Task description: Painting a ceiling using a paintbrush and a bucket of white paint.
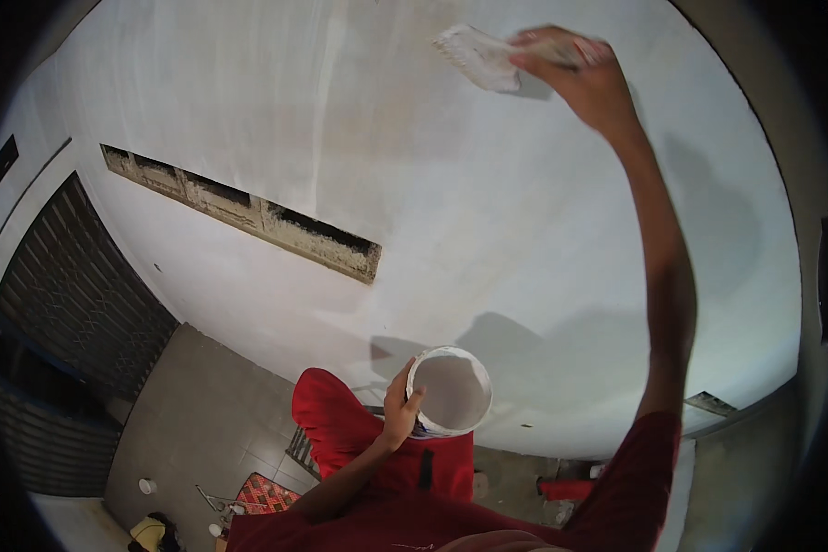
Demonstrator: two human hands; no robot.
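High on the right, my right hand (pixel 575 64) is closed around the handle of a wide paintbrush (pixel 480 59). White covers the brush's bristles, which are against or very near the pale wall (pixel 524 230); I cannot tell which. The raised hand is slightly blurred. Lower down, in front of my red-trousered legs, my left hand (pixel 399 407) grips the side of a round white bucket (pixel 485 373), thumb at the rim. Whitish paint appears to coat the inside of the bucket. Darker, streaky patches show on the wall left of the brush.
A long, rough-edged opening (pixel 239 210) cuts into the wall at left. Beyond it stands a dark folding metal gate (pixel 60 276). On the grey floor (pixel 179 414) far below lie a white cup (pixel 147 485), a red patterned mat (pixel 265 494) and a yellow-and-black bundle (pixel 154 532).
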